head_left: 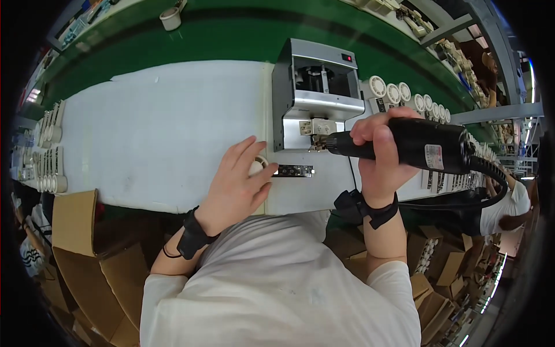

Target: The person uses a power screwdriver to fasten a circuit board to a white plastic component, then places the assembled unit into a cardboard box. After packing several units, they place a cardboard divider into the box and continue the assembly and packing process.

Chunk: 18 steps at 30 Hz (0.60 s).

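My right hand [381, 147] is wrapped round a black electric screwdriver [428, 144] held sideways. Its tip points left and meets the small metal outlet block [319, 130] on the front of a silver screw feeder [326, 104]. Below the feeder, my left hand [240, 182] curls over the white round head [258, 166] of a small device and steadies it on the table. From that head a narrow dark strip like a circuit board [295, 171] sticks out to the right. My palm and fingers hide part of the round head.
Several white round-headed devices [393, 93] stand right of the feeder, and more [51, 136] line the table's left edge. The screwdriver's black cable [491, 199] loops at right. An open cardboard box [75, 222] sits below the white table [167, 127] at left.
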Each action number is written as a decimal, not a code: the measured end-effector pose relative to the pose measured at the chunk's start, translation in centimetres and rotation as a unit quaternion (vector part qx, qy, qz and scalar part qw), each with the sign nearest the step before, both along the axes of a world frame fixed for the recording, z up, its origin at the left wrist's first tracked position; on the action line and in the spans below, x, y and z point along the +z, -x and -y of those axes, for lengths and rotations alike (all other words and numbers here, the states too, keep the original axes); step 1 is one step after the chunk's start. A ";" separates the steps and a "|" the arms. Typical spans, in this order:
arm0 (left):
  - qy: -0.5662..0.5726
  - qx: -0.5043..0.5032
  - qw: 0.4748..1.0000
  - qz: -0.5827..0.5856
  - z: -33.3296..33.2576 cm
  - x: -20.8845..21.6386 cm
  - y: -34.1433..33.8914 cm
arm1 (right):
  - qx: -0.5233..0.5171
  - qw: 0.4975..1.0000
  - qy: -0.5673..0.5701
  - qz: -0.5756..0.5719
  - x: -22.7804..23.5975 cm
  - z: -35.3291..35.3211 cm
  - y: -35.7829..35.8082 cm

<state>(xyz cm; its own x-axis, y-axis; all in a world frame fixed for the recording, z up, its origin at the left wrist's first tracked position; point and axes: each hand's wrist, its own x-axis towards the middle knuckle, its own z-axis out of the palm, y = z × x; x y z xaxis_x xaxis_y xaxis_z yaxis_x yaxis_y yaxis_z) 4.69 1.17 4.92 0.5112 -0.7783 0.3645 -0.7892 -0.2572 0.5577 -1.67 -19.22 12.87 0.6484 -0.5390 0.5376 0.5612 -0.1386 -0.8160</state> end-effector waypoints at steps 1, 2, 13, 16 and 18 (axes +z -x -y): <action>0.005 -0.017 1.000 0.026 0.3 0.3 -0.1 | -0.006 1.000 0.000 -0.006 -0.1 -0.1 -0.2; 0.009 -0.034 0.998 0.051 0.4 0.3 -0.3 | -0.013 1.000 0.001 -0.011 -0.3 -0.2 -0.3; -0.020 -0.046 0.999 0.016 1.8 -0.6 -0.9 | 0.015 0.989 -0.015 -0.145 -0.4 0.5 0.2; -0.023 -0.062 0.998 0.004 1.6 -0.6 -1.2 | 0.016 0.990 -0.026 -0.135 -0.7 0.1 2.0; -0.029 -0.102 0.994 -0.001 1.5 -0.4 -1.7 | 0.012 0.994 -0.039 -0.100 -0.9 0.0 3.0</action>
